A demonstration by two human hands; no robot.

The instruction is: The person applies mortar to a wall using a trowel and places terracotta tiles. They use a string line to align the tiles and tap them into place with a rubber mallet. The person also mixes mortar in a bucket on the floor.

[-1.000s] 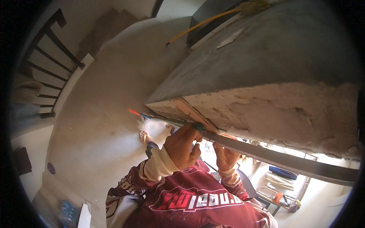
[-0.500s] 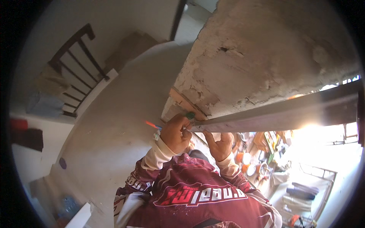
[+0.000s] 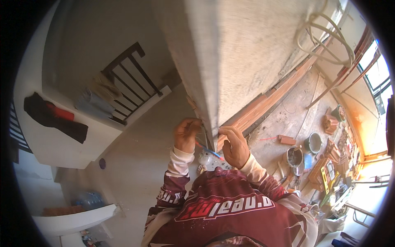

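A long grey bar [image 3: 205, 61], like a straightedge, runs from between my hands toward the top of the view, along the end of a rough plastered wall [image 3: 255, 53]. My left hand [image 3: 187, 133] is closed at the bar's left edge near its lower end, fingertips partly hidden. On the opposite edge, my right hand [image 3: 235, 148] grips with bent fingers and thumb. Just below the hands, a thin blue and orange-red strip [image 3: 210, 151] shows; its kind is unclear. Red bricks [image 3: 259, 109] line the wall's base to the right of the bar.
On the right floor lie buckets [image 3: 294, 157], loose bricks [image 3: 286, 140] and a yellow level [image 3: 326, 180]. A coiled pale hose or cable [image 3: 329, 39] hangs at the upper right. A dark stair railing [image 3: 131, 70] stands left, beside a white ledge draped with dark clothing [image 3: 57, 117].
The bar has swung from pointing right to pointing up the view. My hands now sit on opposite sides of it. The view has shifted, showing more of the right floor.
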